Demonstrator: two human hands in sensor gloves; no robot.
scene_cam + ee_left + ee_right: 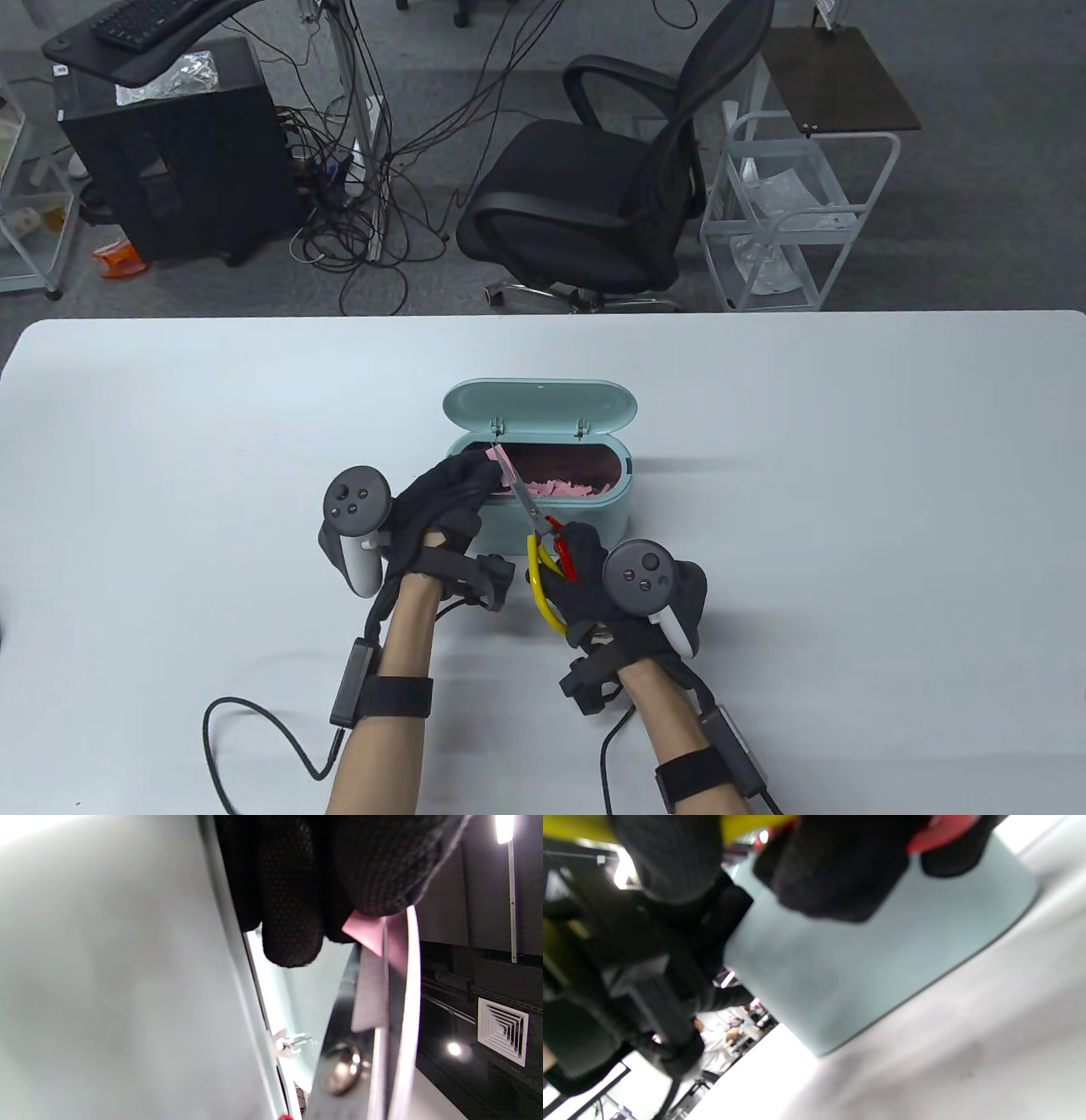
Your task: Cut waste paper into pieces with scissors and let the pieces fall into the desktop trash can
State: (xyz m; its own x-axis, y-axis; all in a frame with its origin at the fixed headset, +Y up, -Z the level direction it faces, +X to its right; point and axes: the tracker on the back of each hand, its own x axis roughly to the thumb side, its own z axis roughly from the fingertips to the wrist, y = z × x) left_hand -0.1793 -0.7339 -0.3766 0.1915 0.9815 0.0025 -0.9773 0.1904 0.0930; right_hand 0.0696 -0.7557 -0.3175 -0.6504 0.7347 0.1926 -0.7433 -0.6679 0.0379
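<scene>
1. The left hand (445, 501), at centre frame in the table view, pinches a pink paper strip (502, 465) over the trash can's left end.
2. The right hand (594, 577), lower centre, has its fingers curled through the handles of the scissors (536, 531); the blades meet the strip.
3. The mint trash can (585, 518) stands mid-table, lid (540, 407) open, pink scraps (560, 486) inside.

Both hands wear black knit gloves, left hand (445, 509) and right hand (594, 577). Each back carries a dark grey tracker with round buttons and a white handle. Forearms are bare, with black wrist straps, small boxes and black cables trailing toward 6 o'clock.
</scene>
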